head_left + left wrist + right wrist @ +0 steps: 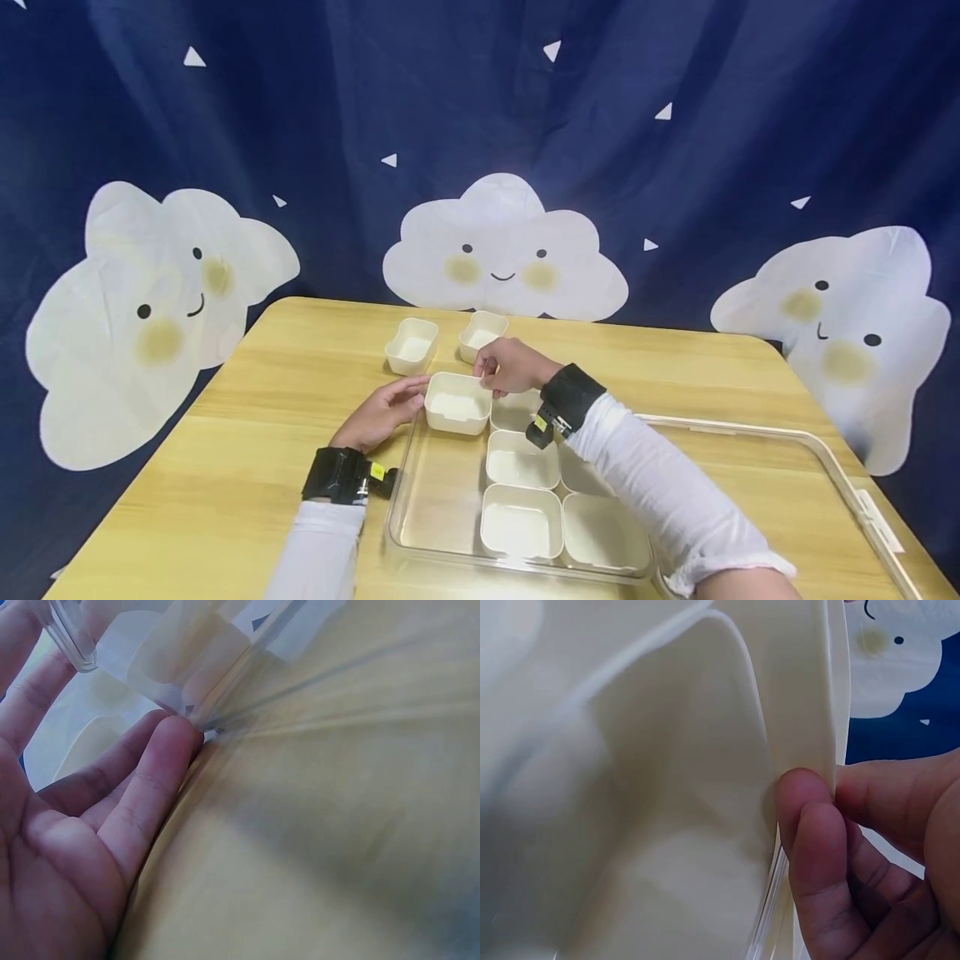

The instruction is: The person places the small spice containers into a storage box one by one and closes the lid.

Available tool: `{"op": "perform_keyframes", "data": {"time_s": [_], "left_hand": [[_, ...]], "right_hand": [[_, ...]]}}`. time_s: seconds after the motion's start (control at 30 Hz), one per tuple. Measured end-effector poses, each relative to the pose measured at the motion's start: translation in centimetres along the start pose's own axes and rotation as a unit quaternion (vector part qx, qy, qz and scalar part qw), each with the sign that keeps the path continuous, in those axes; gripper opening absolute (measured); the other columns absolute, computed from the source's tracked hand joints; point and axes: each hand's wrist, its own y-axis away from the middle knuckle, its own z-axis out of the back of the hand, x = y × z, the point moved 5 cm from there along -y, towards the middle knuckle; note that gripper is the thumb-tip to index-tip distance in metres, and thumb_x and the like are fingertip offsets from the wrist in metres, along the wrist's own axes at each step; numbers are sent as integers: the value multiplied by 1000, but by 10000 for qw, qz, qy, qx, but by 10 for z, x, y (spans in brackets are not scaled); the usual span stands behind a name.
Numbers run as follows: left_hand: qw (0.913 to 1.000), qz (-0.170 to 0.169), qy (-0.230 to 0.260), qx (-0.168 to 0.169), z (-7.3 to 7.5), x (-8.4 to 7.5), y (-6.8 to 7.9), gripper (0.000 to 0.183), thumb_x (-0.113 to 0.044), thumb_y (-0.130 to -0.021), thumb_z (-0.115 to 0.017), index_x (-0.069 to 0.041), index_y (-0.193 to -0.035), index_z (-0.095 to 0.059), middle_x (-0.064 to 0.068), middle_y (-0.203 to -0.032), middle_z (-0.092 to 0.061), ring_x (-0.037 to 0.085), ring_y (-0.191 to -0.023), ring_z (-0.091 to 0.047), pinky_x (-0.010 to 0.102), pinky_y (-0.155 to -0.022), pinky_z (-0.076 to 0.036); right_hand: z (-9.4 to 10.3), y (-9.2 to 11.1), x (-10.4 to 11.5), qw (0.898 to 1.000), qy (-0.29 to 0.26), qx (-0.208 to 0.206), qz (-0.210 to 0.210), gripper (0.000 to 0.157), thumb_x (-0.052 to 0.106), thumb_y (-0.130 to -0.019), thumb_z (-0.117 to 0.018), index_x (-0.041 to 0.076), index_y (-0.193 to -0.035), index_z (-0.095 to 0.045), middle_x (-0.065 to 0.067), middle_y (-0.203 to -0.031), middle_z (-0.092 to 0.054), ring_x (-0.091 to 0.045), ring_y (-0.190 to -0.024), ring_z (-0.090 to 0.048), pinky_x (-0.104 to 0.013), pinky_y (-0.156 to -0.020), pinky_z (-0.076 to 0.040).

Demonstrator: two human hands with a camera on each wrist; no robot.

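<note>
My right hand (513,367) pinches the right rim of a cream square bin (457,404) between thumb and fingers. In the right wrist view, the fingertips (810,840) press on one side of a cream wall. The bin is at the far left corner of a clear plastic box (442,517), tilted a little. My left hand (382,412) is at the bin's left side with its fingers reaching toward it. In the left wrist view, its fingers (161,761) are against the clear box's outside, low by the table; whether they also touch the bin is hard to tell.
Several cream bins, one of them at the near middle (521,523), stand in the clear box. Two smaller cream bins, a left one (411,348) and a right one (482,333), stand behind it. A clear lid (810,437) lies at right on the wooden table (225,467).
</note>
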Motion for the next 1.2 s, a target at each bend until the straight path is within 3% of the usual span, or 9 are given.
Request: {"op": "perform_keyframes", "data": {"time_s": [0.33, 0.63, 1.2], "left_hand": [[10000, -57, 11, 39, -1, 0, -1, 50, -23, -100, -57, -2, -143, -44, 20, -143, -45, 36, -126, -46, 38, -97, -45], [9998, 170, 59, -58, -2, -2, 2, 49, -25, -98, -59, -8, -143, -47, 15, -142, -48, 32, -123, -49, 36, -96, -46], [9994, 198, 230, -154, -3, -2, 2, 49, -22, -96, -63, -8, -141, -50, 15, -134, -55, 30, -120, -52, 34, -94, -47]], "right_hand": [[-1, 1, 2, 9998, 177, -22, -73, 8, -4, -87, -63, 4, -88, -64, -1, -67, -63, -12, -54, -64, -25, -57, -52], [-3, 1, 2, 9997, 202, -56, -140, 9, -5, -87, -64, 4, -87, -65, 0, -67, -63, -13, -54, -65, -24, -57, -53], [-5, 2, 8, 9975, 646, -284, -36, 8, -4, -85, -65, 3, -82, -65, 0, -65, -61, -10, -50, -63, -23, -54, -52]]}}
